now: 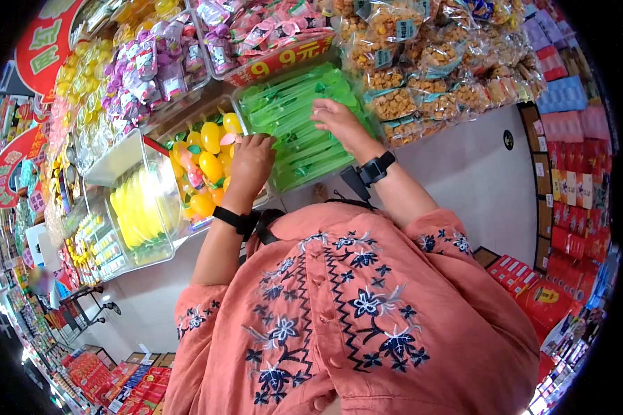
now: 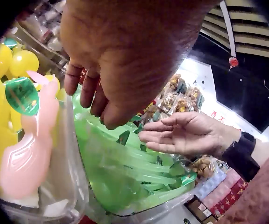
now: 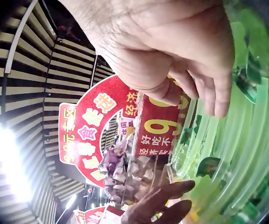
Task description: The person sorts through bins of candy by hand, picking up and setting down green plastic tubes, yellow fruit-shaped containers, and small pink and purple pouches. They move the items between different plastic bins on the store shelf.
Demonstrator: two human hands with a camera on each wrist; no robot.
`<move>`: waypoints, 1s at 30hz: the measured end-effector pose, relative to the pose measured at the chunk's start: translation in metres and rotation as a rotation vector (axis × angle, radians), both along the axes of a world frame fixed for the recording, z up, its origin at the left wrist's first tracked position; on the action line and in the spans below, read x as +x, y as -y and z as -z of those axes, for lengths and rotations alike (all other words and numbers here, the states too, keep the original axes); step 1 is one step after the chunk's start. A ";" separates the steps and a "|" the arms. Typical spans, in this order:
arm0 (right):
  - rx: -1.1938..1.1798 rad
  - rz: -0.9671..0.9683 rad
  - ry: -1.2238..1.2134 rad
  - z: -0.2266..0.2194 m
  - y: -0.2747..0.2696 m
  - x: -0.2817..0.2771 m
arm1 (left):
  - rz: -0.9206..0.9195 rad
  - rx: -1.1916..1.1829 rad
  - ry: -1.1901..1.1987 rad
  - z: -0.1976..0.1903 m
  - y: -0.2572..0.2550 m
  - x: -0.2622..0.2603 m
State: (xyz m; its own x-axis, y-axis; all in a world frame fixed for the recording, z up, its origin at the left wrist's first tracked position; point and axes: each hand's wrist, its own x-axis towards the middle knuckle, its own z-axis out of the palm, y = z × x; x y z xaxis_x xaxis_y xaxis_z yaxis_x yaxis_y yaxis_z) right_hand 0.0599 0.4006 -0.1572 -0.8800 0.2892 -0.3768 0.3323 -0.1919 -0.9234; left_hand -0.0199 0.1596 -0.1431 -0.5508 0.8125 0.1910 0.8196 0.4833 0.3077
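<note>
My left hand (image 1: 251,164) hangs over the divide between two clear bins, its fingers bent loosely downward and holding nothing. Below and to its right, long translucent green packs (image 1: 294,114) with dark green labels lie in rows in one bin. My right hand (image 1: 342,126) is above these packs, palm facing the left hand, fingers relaxed, nothing in them. In the left wrist view, the right hand (image 2: 183,134) shows its bare palm. Yellow mango-shaped packs (image 1: 211,166) fill the bin at the left, and a pink curved pack (image 2: 29,151) with a green leaf tag lies among them.
Bagged brown snacks (image 1: 394,97) are heaped at the right behind the green packs. A red price sign (image 1: 280,61) stands along the back of the green bin. Purple packets (image 1: 149,69) and a bin of long yellow packs (image 1: 138,207) are at the left.
</note>
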 end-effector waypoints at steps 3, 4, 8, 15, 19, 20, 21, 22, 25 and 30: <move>0.033 -0.014 0.017 -0.001 -0.003 0.000 | -0.010 -0.019 0.006 0.001 0.000 0.003; 0.030 -0.016 0.025 -0.004 -0.004 0.000 | -0.020 -0.002 0.025 0.001 -0.001 0.002; 0.058 -0.037 0.033 -0.008 -0.005 -0.001 | -0.061 0.131 -0.001 0.004 -0.005 -0.006; 0.188 -0.026 0.084 -0.013 -0.008 0.001 | -0.065 0.022 0.034 -0.001 -0.014 -0.009; 0.231 -0.022 0.099 -0.008 -0.013 0.003 | -0.100 -0.038 -0.044 0.018 -0.019 -0.008; 0.228 -0.016 0.111 -0.010 -0.013 0.004 | -0.109 -0.017 -0.084 0.023 -0.020 -0.009; 0.235 -0.011 0.099 -0.007 -0.014 0.005 | -0.113 -0.026 -0.087 0.023 -0.022 -0.008; 0.241 -0.007 0.085 -0.002 -0.015 0.004 | -0.119 -0.036 -0.092 0.022 -0.024 -0.008; 0.274 0.003 0.080 0.003 -0.015 0.002 | -0.115 -0.034 -0.119 0.028 -0.029 -0.014; 0.345 0.050 0.044 -0.001 -0.015 0.006 | -0.090 -0.013 -0.131 0.030 -0.035 -0.015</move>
